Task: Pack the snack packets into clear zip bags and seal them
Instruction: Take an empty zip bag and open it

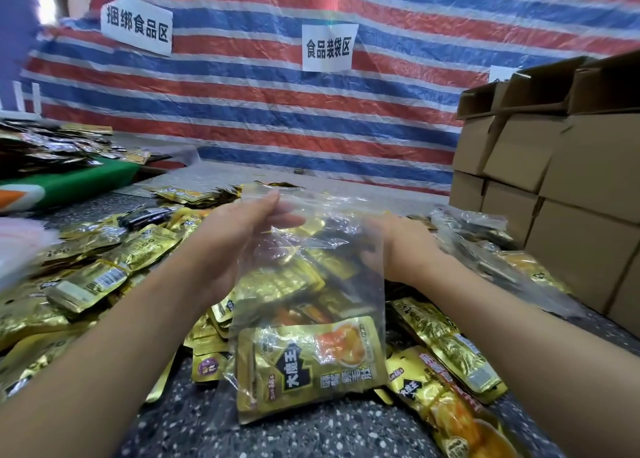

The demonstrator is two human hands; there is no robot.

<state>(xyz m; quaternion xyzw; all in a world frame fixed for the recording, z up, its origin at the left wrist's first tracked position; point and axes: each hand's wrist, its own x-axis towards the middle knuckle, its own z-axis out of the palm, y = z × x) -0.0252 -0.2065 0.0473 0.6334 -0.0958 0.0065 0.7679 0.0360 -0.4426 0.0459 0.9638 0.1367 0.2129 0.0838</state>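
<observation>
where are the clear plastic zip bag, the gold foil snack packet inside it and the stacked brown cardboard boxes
clear plastic zip bag (349,249): head view, upper wall
gold foil snack packet (311,367): head view, printed front, at the bag's bottom
stacked brown cardboard boxes (568,166): head view, front face

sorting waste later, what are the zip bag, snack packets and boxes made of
Zip bag: thin clear plastic film, crinkled and see-through.
Snack packets: glossy gold foil-look laminate, probably metallised plastic; it glints.
Boxes: matte brown cardboard, with folded flaps.
</observation>
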